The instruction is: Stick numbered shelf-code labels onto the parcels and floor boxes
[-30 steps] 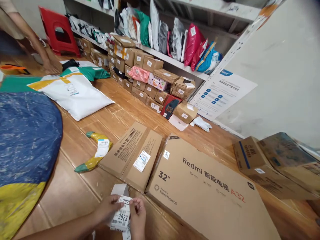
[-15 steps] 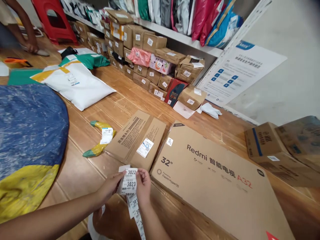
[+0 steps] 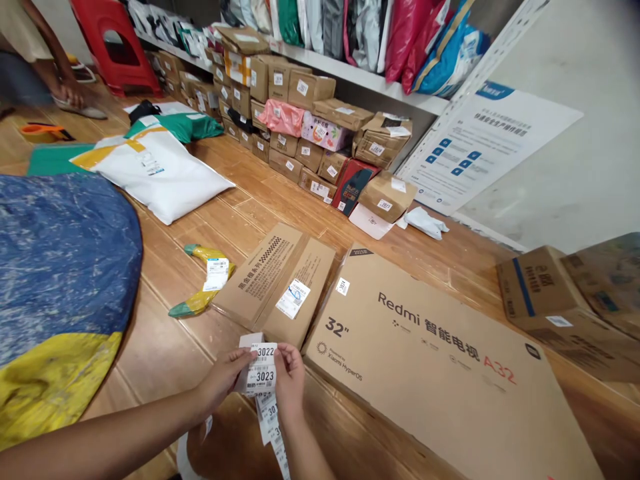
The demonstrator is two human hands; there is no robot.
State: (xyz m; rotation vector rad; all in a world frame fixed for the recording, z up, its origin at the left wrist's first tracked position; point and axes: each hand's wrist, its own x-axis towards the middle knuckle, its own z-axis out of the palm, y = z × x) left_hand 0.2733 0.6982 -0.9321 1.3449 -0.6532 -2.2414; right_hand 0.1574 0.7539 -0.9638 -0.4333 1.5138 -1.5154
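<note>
Between my two hands is a strip of white number labels [image 3: 263, 375], with 3022 and 3023 readable near the top and more labels trailing down. My left hand [image 3: 225, 377] pinches the strip's left edge. On the opposite edge, the fingers of my right hand [image 3: 290, 377] are closed near the 3022 label. Just beyond lies a flat brown carton [image 3: 265, 280] bearing a shipping label. To its right is a large Redmi TV box [image 3: 435, 360] with a 3024 sticker near its corner. A yellow-green wrapped parcel [image 3: 200, 303], bent in a curve, lies left of the carton.
A blue and yellow sack [image 3: 65, 267] fills the left side. Behind it lies a white mailing bag [image 3: 165, 180]. Stacked parcels [image 3: 310, 153] line the shelf [image 3: 360, 77]. More cartons [image 3: 545, 300] stand at right. Another person's hand [image 3: 73, 90] shows near a red stool [image 3: 113, 47].
The view has shifted slightly, so the scene sits a little further right and lower. Both hands keep their hold on the label strip.
</note>
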